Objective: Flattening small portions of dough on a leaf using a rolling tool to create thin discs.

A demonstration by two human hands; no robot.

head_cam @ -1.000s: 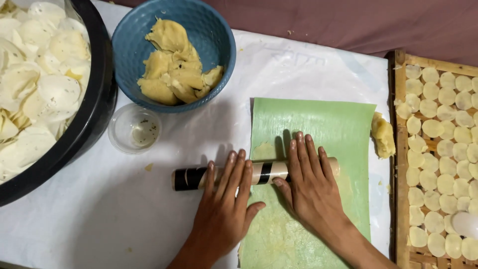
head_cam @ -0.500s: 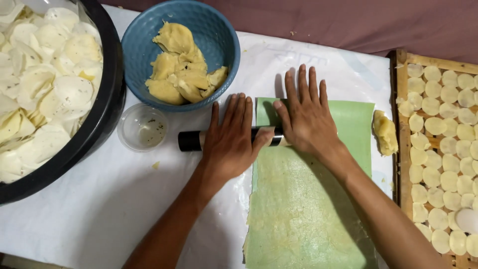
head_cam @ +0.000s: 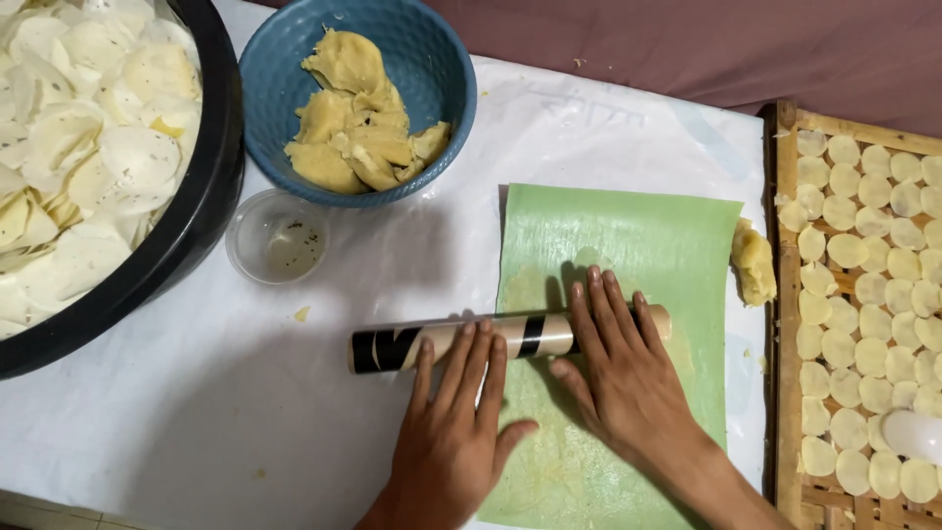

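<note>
Step in hand: rolling dough flat under a green sheet (head_cam: pixel 628 294). Both hands lie flat and open, palms down, fingers spread across a cream roller with black bands (head_cam: pixel 510 339); neither closes round it. Left hand (head_cam: pixel 456 427) sits over the roller's middle, at the sheet's left edge. Right hand (head_cam: pixel 618 368) sits over the roller's right part, on the sheet. The roller lies crosswise, its left end out over the white tabletop (head_cam: pixel 177 422), its right end near the sheet's right edge.

My read: the next stroke needs even palm pressure and a straight push, with the sheet held from creeping on the smooth cover.

Around it:
- blue bowl (head_cam: pixel 270 88) with lumps of yellow dough, above left of the sheet
- small clear cup (head_cam: pixel 278 236) just below the bowl
- big black basin (head_cam: pixel 186 236) of pale thin discs at far left
- loose dough lump (head_cam: pixel 754 263) touching the sheet's right edge
- slatted wooden tray (head_cam: pixel 785 324) lined with small round discs at right

Hard to make out:
- the dough under the sheet shows only as a faint darker patch, its outline unclear
- the roller's middle is hidden by fingers
- the basin, the tray and the sheet's lower edge are cut off by the frame
- a white object at the tray's lower right is unidentifiable
</note>
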